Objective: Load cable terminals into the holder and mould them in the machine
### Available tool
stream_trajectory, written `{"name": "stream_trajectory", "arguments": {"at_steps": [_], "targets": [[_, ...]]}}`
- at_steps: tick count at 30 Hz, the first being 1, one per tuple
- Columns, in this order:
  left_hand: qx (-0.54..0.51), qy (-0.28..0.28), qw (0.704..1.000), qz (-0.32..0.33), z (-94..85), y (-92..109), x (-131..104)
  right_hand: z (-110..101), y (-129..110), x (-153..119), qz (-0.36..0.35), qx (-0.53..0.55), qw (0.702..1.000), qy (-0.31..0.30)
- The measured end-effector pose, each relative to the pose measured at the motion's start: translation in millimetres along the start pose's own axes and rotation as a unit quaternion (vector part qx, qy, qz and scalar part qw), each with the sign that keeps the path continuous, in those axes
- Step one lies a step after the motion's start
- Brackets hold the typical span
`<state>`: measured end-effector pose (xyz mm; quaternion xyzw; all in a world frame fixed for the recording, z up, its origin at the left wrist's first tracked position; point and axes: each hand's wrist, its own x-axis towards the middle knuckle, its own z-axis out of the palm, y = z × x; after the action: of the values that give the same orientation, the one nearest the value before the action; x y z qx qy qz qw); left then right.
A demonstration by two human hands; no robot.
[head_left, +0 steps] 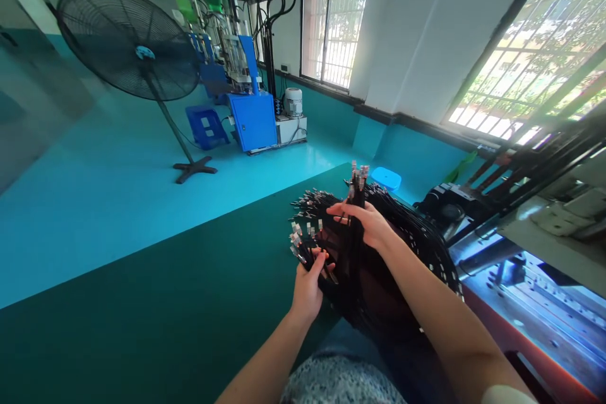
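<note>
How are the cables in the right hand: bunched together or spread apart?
Bunched together: the cables pass side by side through the right hand, and their connector ends cluster just beyond it.

turquoise floor [118,189], barred windows [348,25]

Black cables [419,224], silvery plugs [296,239]
Dark green table [189,284], turquoise floor [113,196], blue cabinet [258,123], light blue stool [386,178], black fan [130,41], speckled grey clothing [341,382].
</note>
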<state>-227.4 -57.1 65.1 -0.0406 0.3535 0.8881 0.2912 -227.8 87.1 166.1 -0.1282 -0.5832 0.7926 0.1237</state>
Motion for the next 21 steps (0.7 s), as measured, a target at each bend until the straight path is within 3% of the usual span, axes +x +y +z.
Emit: {"name": "stream_trajectory", "arguments": {"at_steps": [4, 8, 15, 18, 21], "targets": [[-0.005, -0.036, 0.999, 0.004, -1.8, 2, -3, -12, -8, -4, -0.005, 0.03, 0.999, -0.018], [0.002, -0.029, 0.999, -0.017, 4.0, 2, 2, -15, -15, -7, 0.017, 0.025, 0.998, -0.063], [-0.014, 0.09, 0.995, -0.052, 2.7, -12, 33, -1, -13, -11, 0.084, -0.008, 0.983, -0.16], [-0.045, 0.044, 0.993, -0.097, -0.6, -10, 37, 1, -10, -10, 0.092, -0.073, 0.983, -0.144], [-0.079, -0.02, 0.994, -0.067, -0.5, 6, 34, -12, -26, -9, 0.091, -0.191, 0.974, -0.078]]}}
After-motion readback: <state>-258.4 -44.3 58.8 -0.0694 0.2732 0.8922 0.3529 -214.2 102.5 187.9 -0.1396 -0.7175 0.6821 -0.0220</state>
